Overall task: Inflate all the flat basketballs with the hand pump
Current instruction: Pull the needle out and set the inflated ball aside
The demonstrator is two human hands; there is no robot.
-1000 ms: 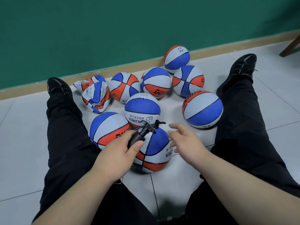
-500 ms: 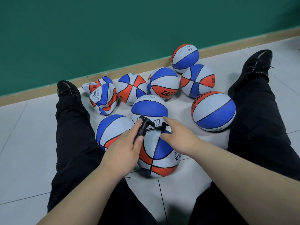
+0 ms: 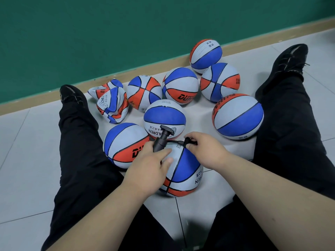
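The right hand (image 3: 204, 151), loose and hovering a second ago, has closed in and now pinches the nozzle (image 3: 188, 142) at the hose's end, over the top of the nearest ball (image 3: 183, 171) on the floor (image 3: 27, 160) between the legs. The left hand (image 3: 146, 169) grips the pump (image 3: 160, 142) against that ball. The needle looks about to go in or come out. A crumpled flat ball (image 3: 112, 104) waits by the left foot.

A green wall (image 3: 108, 33) meets pale grey floor tiles (image 3: 23, 142) at a tan skirting board (image 3: 32, 100).
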